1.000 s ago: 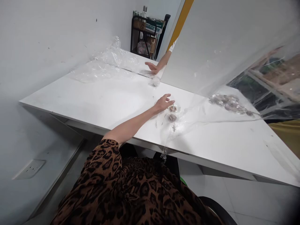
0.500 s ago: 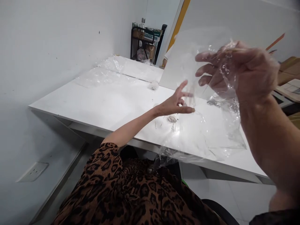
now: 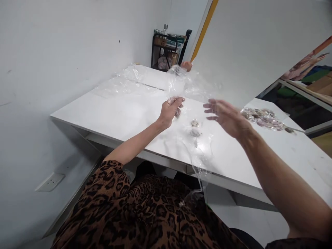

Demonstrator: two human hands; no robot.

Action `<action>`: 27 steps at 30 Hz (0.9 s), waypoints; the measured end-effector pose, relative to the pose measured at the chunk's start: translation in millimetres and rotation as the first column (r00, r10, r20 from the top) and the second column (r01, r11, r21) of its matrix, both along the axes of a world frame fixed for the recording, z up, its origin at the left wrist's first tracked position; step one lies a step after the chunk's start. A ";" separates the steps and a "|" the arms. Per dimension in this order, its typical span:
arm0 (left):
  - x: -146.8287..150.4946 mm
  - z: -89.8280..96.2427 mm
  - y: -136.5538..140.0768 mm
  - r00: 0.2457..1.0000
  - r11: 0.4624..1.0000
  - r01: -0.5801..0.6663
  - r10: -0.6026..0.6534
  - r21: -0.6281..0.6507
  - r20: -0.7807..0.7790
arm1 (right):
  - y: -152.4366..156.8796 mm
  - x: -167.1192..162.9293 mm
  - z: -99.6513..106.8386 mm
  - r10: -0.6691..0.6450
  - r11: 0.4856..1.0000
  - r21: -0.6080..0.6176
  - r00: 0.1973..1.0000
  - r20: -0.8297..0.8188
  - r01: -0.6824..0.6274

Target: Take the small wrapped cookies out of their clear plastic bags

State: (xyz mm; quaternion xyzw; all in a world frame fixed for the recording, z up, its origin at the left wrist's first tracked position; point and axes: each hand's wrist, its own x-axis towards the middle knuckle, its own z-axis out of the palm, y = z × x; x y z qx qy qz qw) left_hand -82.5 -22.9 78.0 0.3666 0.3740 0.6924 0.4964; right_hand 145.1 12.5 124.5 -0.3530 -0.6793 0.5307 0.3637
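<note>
My left hand [image 3: 171, 111] pinches a thin clear plastic bag [image 3: 176, 81] above the white table [image 3: 124, 114]. Part of the crumpled film rises behind the fingers, and more hangs down over the table's front edge. To its right my right hand [image 3: 226, 117] is held up with fingers stretched and apart, slightly blurred, close to the film. Seen through the plastic, a small cluster of pale objects [image 3: 195, 128] lies on the table between the hands; its kind is unclear.
Small wrapped items [image 3: 267, 118] lie in a heap at the right. More loose clear film [image 3: 124, 77] lies along the wall at the back left. A large white panel [image 3: 259, 45] stands behind the table. A black rack [image 3: 166, 48] holds boxes and bottles.
My right hand has come down and left, and no longer grips the plastic. My left hand has gone from spread fingers to a pinch on the bag. My view has shifted to the right.
</note>
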 end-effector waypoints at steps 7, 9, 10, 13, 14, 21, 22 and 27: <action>6.6 -32.5 -18.3 0.960 0.993 0.117 -0.119 -0.022 -0.253 | -23.5 -34.9 -62.5 0.017 0.997 0.064 0.976 0.215 -0.032; 3.4 -39.9 -28.0 0.886 0.992 0.123 -0.093 0.038 -0.454 | -22.1 -39.7 -72.5 -0.019 0.999 0.047 0.992 0.126 0.013; 1.4 -42.2 -32.7 0.839 0.990 0.124 -0.067 0.070 -0.540 | -20.9 -41.3 -76.4 -0.033 0.999 0.030 0.997 0.063 0.031; -4.2 -46.3 -41.7 0.729 0.989 0.117 -0.027 0.086 -0.684 | -17.7 -43.3 -84.9 -0.012 0.999 -0.046 0.997 -0.073 0.009; -6.1 -47.6 -41.7 0.708 0.992 0.114 -0.039 0.060 -0.705 | -16.8 -42.6 -86.6 0.023 0.997 -0.068 0.997 -0.072 -0.028; -47.9 -35.4 15.4 0.806 0.984 -0.154 0.073 -0.089 -0.588 | 10.6 -9.9 -90.8 -0.003 0.992 -0.124 0.994 -0.113 -0.011; -60.3 -25.7 31.7 0.806 0.976 -0.197 0.108 -0.091 -0.582 | 17.7 -2.7 -92.0 -0.051 0.992 -0.125 0.988 -0.148 0.032; -140.4 49.2 124.3 0.769 0.862 -0.502 0.406 -0.072 -0.494 | 44.3 26.6 -107.1 -0.229 0.967 -0.169 0.944 -0.238 0.192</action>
